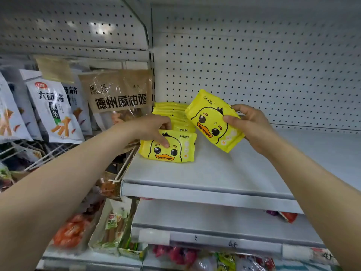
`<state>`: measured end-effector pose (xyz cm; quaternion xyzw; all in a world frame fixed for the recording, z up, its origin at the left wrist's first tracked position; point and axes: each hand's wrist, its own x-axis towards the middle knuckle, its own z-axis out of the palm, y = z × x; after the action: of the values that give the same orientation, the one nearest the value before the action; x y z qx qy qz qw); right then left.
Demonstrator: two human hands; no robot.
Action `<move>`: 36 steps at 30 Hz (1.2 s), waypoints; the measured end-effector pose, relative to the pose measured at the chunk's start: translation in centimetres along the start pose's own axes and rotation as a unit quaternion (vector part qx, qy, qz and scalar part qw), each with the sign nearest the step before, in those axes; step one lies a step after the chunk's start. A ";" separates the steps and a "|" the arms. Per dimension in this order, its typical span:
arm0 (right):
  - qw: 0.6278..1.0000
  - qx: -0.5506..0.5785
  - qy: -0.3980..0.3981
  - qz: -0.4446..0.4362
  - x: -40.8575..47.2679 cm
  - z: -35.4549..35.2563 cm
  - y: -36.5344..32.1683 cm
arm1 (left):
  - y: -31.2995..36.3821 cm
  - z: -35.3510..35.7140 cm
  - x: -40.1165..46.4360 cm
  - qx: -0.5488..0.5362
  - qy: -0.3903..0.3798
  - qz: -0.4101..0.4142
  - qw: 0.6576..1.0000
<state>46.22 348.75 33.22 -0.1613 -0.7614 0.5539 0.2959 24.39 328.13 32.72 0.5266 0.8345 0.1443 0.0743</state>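
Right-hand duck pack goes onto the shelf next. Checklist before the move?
1. Grip: right hand pinches the held pack, thumb in front, fingers behind. Ok.
2. Orientation: the held pack is tilted in the air, not lined up with the row. Not ok.
3. Landing spot: bare shelf right of the row. Ok.
4. Support: left hand holds the front pack at its top. Ok.
5. Row squared behind the front pack: partly covered by the left hand. Cannot tell.
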 end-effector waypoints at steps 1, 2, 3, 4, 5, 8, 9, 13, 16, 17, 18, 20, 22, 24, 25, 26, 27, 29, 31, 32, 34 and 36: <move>1.000 -0.002 -0.006 0.001 0.1 0.1 0.0 | -0.3 0.1 0.0 0.001 0.005 -0.002 1.000; 1.000 -0.002 -0.013 0.003 0.2 0.3 0.0 | -0.5 0.3 -0.1 -0.001 0.012 -0.003 1.000; 1.000 -0.003 -0.021 0.003 0.2 0.5 0.0 | -0.6 0.4 -0.2 -0.003 0.023 -0.003 1.000; 1.000 -0.004 -0.030 0.004 0.3 0.7 -0.1 | -0.7 0.5 -0.4 -0.003 0.036 -0.001 0.999; 0.999 -0.005 -0.039 0.003 0.3 0.9 -0.2 | -0.7 0.6 -0.5 0.001 0.053 0.003 0.999; 0.998 -0.010 -0.070 0.000 0.3 1.7 -0.4 | -0.9 0.7 -1.3 0.013 0.080 0.007 0.997; 0.997 -0.015 -0.081 -0.001 0.3 2.0 -0.5 | -1.0 0.7 -1.6 0.008 0.079 0.008 0.997; 0.991 -0.032 -0.128 -0.001 0.1 3.2 -0.9 | -0.9 -0.5 -3.3 -0.035 0.140 -0.015 0.989; 0.986 -0.043 -0.161 -0.010 0.2 4.5 -0.9 | -0.4 -1.9 -4.9 -0.149 0.236 -0.027 0.960; 0.985 -0.043 -0.168 -0.010 0.2 5.1 -0.9 | 0.1 -2.3 -5.5 -0.157 0.243 -0.019 0.957; 0.984 -0.044 -0.174 -0.009 0.1 5.8 -0.9 | 0.4 -2.5 -5.9 -0.149 0.234 -0.006 0.961; 0.980 -0.054 -0.190 -0.015 0.0 7.3 -0.9 | 0.9 -2.3 -6.7 -0.111 0.186 0.014 0.976; 0.975 -0.069 -0.210 -0.026 -0.2 8.9 -0.9 | 1.0 -1.3 -7.0 -0.021 0.130 0.014 0.991; 0.969 -0.090 -0.226 -0.039 -0.4 10.3 -0.6 | 0.7 0.0 -7.1 0.063 0.096 -0.018 0.993; 0.966 -0.114 -0.227 -0.053 -0.5 10.9 -0.3 | 0.5 0.6 -7.2 0.090 0.088 -0.033 0.991; 0.961 -0.153 -0.217 -0.074 -0.5 11.5 0.1 | 0.3 1.2 -7.3 0.113 0.086 -0.044 0.989; 0.955 -0.205 -0.194 -0.096 -0.5 11.9 0.4 | 0.0 1.7 -7.4 0.133 0.088 -0.047 0.986; 0.928 -0.321 -0.128 -0.143 -0.7 12.2 0.4 | -0.3 2.2 -7.7 0.149 0.098 -0.050 0.983; 0.886 -0.414 -0.087 -0.190 -1.1 12.1 -0.1 | -0.4 2.1 -7.9 0.141 0.113 -0.061 0.982; 0.870 -0.439 -0.084 -0.208 -1.3 12.0 -0.3 | -0.4 2.0 -8.0 0.142 0.115 -0.067 0.981; 0.848 -0.467 -0.096 -0.232 -1.8 12.0 -0.3 | -0.2 1.7 -8.2 0.147 0.116 -0.079 0.979; 0.823 -0.501 -0.105 -0.248 -2.2 12.0 0.2 | 0.0 1.8 -8.1 0.145 0.123 -0.092 0.977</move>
<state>40.36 338.63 29.90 -0.0343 -0.9748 0.0176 0.2198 28.45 321.10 30.82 0.4306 0.8944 0.0776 -0.0929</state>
